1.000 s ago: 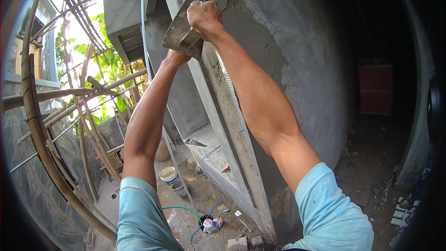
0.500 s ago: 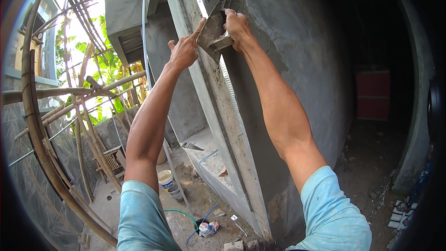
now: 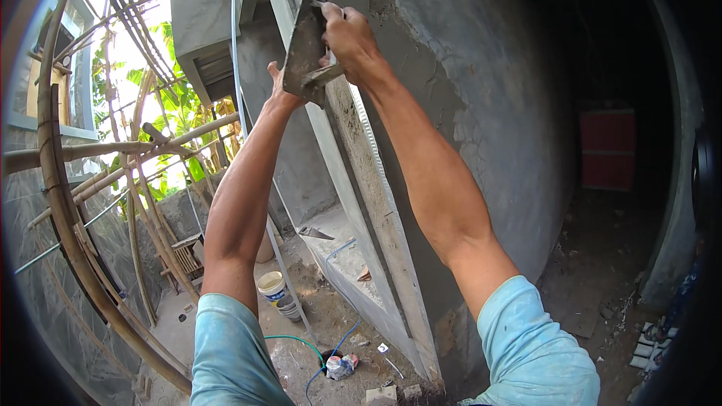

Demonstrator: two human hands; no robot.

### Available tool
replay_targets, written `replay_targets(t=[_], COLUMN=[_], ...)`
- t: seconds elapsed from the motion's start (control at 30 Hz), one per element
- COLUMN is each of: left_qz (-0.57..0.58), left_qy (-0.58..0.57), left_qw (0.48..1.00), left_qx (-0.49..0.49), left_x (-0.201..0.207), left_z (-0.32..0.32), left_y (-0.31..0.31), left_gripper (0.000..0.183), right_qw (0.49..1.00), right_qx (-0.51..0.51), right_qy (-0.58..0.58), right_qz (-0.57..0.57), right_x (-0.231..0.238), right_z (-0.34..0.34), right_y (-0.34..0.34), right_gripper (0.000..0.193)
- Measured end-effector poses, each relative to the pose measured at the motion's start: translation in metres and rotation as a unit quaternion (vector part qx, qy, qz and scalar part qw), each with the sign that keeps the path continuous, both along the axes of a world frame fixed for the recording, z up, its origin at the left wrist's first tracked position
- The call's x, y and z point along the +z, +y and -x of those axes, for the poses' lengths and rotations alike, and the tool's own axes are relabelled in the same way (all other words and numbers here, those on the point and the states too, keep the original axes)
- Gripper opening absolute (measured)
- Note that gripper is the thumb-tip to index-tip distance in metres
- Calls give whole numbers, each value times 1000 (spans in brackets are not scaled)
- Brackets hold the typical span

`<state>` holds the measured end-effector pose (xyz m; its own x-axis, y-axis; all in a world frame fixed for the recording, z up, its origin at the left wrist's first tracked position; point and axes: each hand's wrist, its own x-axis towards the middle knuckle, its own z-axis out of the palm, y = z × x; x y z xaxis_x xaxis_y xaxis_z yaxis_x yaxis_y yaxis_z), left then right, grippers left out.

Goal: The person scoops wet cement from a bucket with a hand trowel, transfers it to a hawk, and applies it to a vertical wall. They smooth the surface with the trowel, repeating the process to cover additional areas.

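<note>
My right hand is closed around the handle of a plastering trowel, raised high in front of me. The trowel's mortar-stained metal plate is tilted steeply across the narrow edge of a wall column. Behind the lower part of the plate is my left hand; its thumb sticks up, while the other fingers are hidden. A perforated metal corner strip runs down the column's edge. To its right, grey plaster on the wall shows a damp, darker patch with a ragged border.
Bamboo scaffolding stands at the left. Below are buckets, a green hose, a blue hose and a plastic bag. Another trowel lies on a ledge. A dark passage with a red panel opens at right.
The trowel and my right hand have moved left and slightly up, with the plate turned more upright. My left hand, whose pointing finger was visible at the trowel's edge, is now mostly behind the plate.
</note>
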<state>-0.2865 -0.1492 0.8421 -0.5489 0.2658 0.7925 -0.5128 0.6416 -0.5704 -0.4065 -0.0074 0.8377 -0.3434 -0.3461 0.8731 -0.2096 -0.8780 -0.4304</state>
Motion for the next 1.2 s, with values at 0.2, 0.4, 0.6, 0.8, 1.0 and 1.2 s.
replay_targets(t=[0.2,0.4,0.6,0.8,1.0,1.2], left_qz=[-208,-137,-97,-6,-224,-225], left_qy=[21,8,-38,20,24,27], left_qw=[973,989,993,993,971,969], left_qx=[101,54,58,-118,85,102], left_x=[-2,-3,10,1,-7,-1], left_z=[9,16,2,12,14,-4], left_y=[43,12,-30,3,49,66], left_gripper=[98,63,36,60,101,99], right_qw=[991,985,989,976,981,904], right_qx=[-5,-147,-135,-216,135,167], right_qy=[-131,-72,-20,16,-105,-391], right_qz=[-23,-63,-61,34,91,-38], right_x=[-39,-11,21,-8,-149,-363], right_z=[45,21,-54,-64,10,69], right_y=[4,2,29,23,87,144], right_gripper=[41,59,54,53,36,53])
